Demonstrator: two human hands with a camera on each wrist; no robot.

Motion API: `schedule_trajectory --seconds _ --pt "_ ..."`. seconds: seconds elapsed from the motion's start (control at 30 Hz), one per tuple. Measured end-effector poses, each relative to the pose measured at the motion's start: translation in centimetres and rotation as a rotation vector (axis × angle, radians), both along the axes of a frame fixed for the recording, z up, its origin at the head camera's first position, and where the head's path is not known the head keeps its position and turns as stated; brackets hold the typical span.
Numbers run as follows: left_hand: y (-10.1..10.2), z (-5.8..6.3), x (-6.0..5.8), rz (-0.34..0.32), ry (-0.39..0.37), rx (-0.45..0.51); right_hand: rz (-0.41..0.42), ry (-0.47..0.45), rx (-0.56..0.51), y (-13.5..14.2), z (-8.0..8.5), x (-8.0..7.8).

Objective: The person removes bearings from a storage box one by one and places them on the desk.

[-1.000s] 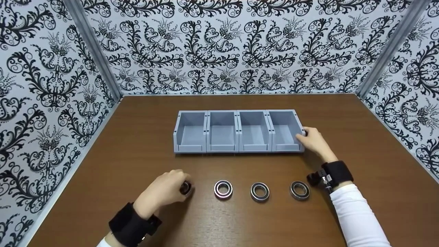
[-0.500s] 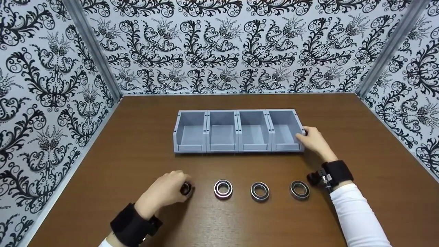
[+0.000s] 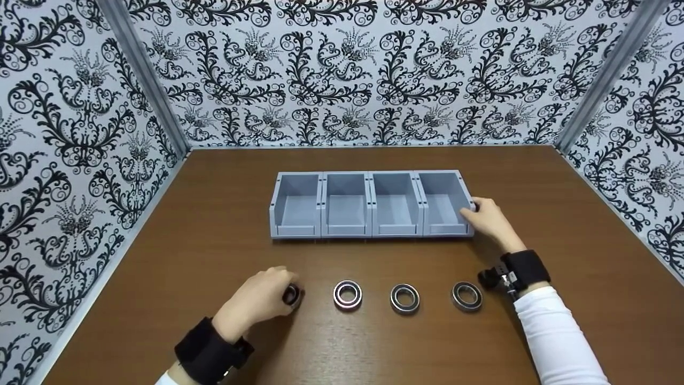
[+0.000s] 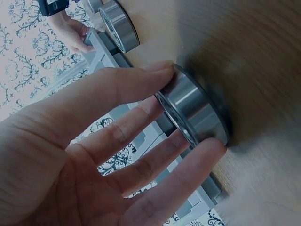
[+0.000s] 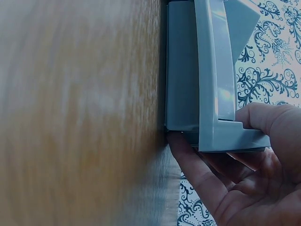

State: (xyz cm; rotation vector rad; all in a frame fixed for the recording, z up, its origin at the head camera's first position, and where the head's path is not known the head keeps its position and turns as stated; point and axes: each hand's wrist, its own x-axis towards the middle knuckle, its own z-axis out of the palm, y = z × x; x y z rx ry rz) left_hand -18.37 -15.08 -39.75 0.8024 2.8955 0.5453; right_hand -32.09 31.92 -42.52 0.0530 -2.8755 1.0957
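My left hand [image 3: 259,300] pinches a ball bearing [image 4: 200,110] between thumb and fingertips at the left of the table. Its steel outer ring faces the left wrist camera; whether it touches the tabletop I cannot tell. Up at the row of joined grey storage bins [image 3: 346,231], my right hand [image 3: 490,222] grips the outer wall of the rightmost bin. In the right wrist view the thumb lies on the inner side of that bin [image 5: 207,94] and the fingers are behind and beneath its edge. No contents show inside the bins.
Three more bearings lie flat in a line in front of the bins: one left [image 3: 348,295], one in the middle [image 3: 404,299], one right [image 3: 467,297], near the right wrist strap. Patterned walls [image 3: 347,75] close off the brown table [image 3: 230,176] at the back and sides.
My left hand has shifted very slightly to the right with the bearing in its grip. The right hand, the bins and the other bearings stay where they were.
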Motion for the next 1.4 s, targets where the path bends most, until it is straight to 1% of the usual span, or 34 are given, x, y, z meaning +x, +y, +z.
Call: schedule_trajectory --seconds 0.43,0.67,0.87,1.1,1.4 --pt "0.21 -0.33 0.05 0.025 -0.011 0.002 -0.007 0.009 0.014 0.07 -0.08 -0.11" --pt "0.26 -0.19 0.30 0.020 0.015 -0.015 0.007 0.012 0.015 0.04 0.11 -0.01" --pt "0.33 -0.42 0.30 0.018 0.038 -0.012 0.001 0.013 0.017 0.04 0.07 0.01" --pt "0.30 -0.65 0.36 0.007 0.086 -0.021 0.003 -0.004 0.008 -0.01 0.15 0.07" --pt "0.23 -0.76 0.36 0.015 0.084 -0.011 0.006 0.007 0.010 -0.05 0.10 0.05"
